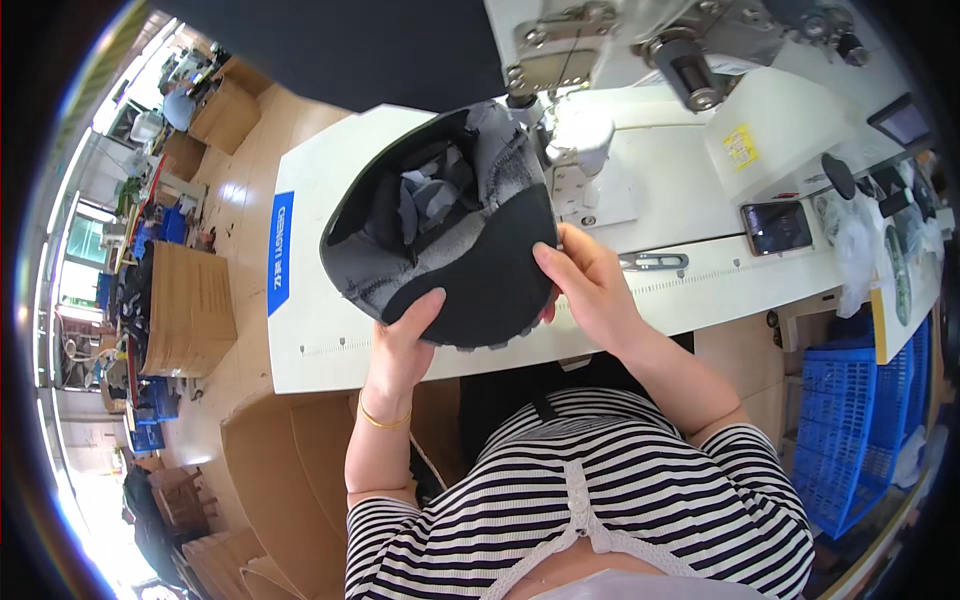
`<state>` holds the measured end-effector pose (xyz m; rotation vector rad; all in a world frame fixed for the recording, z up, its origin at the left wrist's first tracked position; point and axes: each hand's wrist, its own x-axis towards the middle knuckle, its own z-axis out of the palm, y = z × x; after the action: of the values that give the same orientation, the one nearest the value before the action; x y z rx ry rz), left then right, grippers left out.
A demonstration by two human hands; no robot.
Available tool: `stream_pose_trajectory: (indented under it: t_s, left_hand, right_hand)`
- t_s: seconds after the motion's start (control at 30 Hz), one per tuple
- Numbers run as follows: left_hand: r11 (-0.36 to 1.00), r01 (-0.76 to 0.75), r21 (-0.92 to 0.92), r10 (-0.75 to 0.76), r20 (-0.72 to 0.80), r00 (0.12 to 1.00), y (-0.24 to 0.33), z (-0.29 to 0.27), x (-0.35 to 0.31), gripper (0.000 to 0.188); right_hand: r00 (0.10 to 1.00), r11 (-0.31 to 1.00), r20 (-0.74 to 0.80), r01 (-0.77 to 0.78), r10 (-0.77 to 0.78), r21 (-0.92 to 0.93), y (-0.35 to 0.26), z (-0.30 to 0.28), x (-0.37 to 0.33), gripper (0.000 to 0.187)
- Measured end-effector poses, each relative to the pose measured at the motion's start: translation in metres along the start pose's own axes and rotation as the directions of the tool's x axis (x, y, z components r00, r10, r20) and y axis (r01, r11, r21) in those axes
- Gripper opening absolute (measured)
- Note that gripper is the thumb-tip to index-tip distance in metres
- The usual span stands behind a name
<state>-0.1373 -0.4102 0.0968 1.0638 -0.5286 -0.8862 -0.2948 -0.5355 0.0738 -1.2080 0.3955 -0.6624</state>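
A black and grey cap [478, 268] is held up over the white sewing table, its hollow inside facing up and its black brim toward me. Grey, mottled cloth shows along its inner edge, and folded dark and grey fabric lies in the hollow. My left hand [404, 338] grips the brim at the near left, thumb on top. On the brim's right edge, my right hand [592, 284] pinches with its thumb above; its other fingers are partly hidden underneath. The cap's far right edge is close to the needle area of the sewing machine [575, 70]; whether they touch, I cannot tell.
Thread snips [652, 261] lie right of my right hand, with a phone [778, 228] beyond. A plastic bag [850, 250] hangs at the table's right end, above blue crates [840, 425]. An open carton [285, 450] stands below the table's left side; another box [188, 308] is farther left.
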Motion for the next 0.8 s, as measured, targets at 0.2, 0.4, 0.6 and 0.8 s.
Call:
stream_pose_trajectory:
  t_s: [0.2,0.4,0.6,0.8]
  left_hand:
    - [0.999,0.034,0.005,-0.034,0.153,0.988,0.020,0.020,0.016,0.036]
    - [0.989,0.147,-0.014,-0.145,0.108,0.984,0.034,0.032,0.040,0.021]
    - [0.989,0.148,0.005,-0.147,0.114,0.982,0.032,0.030,0.043,0.020]
    - [0.986,0.168,0.016,-0.169,0.101,0.980,0.024,0.017,0.053,0.025]
  right_hand:
    - [0.998,0.994,-0.059,0.029,-0.023,0.105,-0.019,-0.004,0.010,0.024]
    - [0.988,0.985,-0.140,0.088,-0.067,0.146,-0.032,-0.004,0.028,0.029]
    - [0.986,0.990,-0.127,0.121,-0.111,0.069,-0.025,-0.011,0.028,0.024]
    - [0.978,0.986,-0.157,0.149,-0.136,0.072,-0.021,-0.005,0.031,0.027]
